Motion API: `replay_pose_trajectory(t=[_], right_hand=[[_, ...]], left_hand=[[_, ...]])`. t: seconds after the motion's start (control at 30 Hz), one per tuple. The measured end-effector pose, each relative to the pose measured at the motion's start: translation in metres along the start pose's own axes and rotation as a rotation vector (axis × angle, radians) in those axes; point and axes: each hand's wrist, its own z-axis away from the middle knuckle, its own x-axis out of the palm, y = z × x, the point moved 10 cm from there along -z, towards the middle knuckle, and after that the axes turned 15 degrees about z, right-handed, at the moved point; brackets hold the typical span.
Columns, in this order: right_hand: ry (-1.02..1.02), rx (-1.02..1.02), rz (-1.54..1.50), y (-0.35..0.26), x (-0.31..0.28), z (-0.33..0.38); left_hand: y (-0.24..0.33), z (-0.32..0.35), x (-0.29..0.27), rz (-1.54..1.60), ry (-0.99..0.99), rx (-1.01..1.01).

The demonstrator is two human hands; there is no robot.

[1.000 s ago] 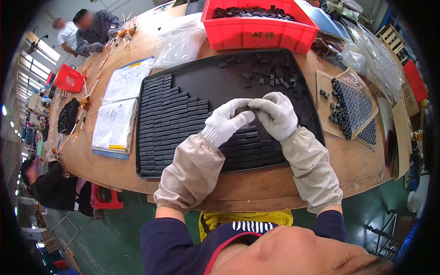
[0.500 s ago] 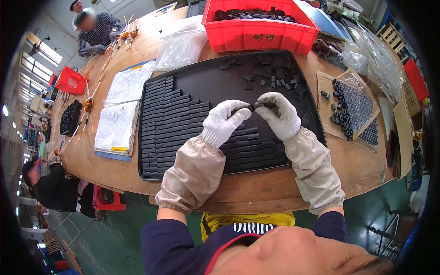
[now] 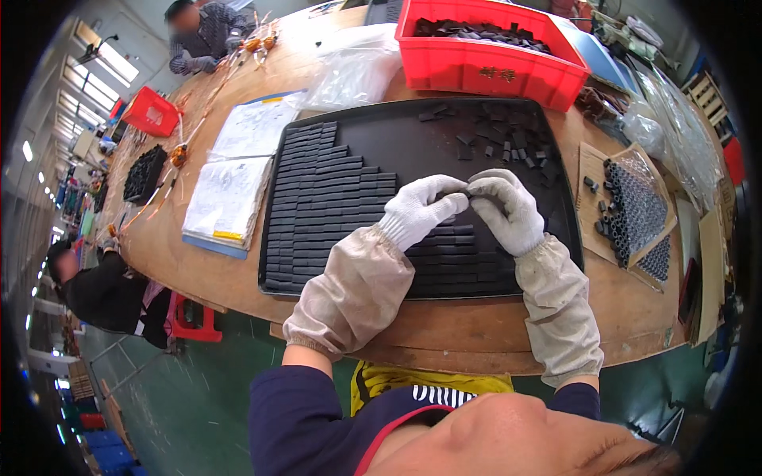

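My left hand (image 3: 422, 209) and my right hand (image 3: 509, 208), both in white knit gloves, meet at their fingertips above a large black tray (image 3: 429, 127). Their fingers are pinched around a small black piece (image 3: 469, 190), mostly hidden by the gloves. Beneath and to the left of my hands, flat black bars (image 3: 333, 190) lie end to end in tight rows. Loose black pieces (image 3: 516, 143) are scattered in the tray's far right part, some of them standing upright.
Behind the tray stands a red bin (image 3: 492, 75) heaped with black pieces. Papers (image 3: 230, 194) and a plastic bag (image 3: 357, 75) lie left of it. At the right is a bubble-wrapped pack of black tubes (image 3: 639, 198) on cardboard. Two people work at the table's left side.
The view has shifted, so the tray and bin sit farther right in the picture. My fingertips have come together, covering the small black piece that showed more plainly before.
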Motion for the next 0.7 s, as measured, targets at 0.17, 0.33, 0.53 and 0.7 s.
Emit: replay_pose_trajectory(t=[0.17, 0.33, 0.53, 0.7], right_hand=[[0.028, -0.163, 0.231, -0.015, -0.004, -0.002], [0.148, -0.191, 0.456, -0.004, -0.013, 0.001], [0.160, -0.195, 0.439, -0.004, -0.011, -0.001], [0.122, -0.158, 0.436, 0.000, -0.009, -0.001]], left_hand=[[0.023, -0.001, -0.002, -0.330, 0.009, 0.232], [0.066, -0.012, -0.073, -0.645, 0.202, 0.439], [0.067, -0.044, -0.222, -1.324, 0.491, 0.167], [0.045, -0.053, -0.245, -1.457, 0.377, -0.020]])
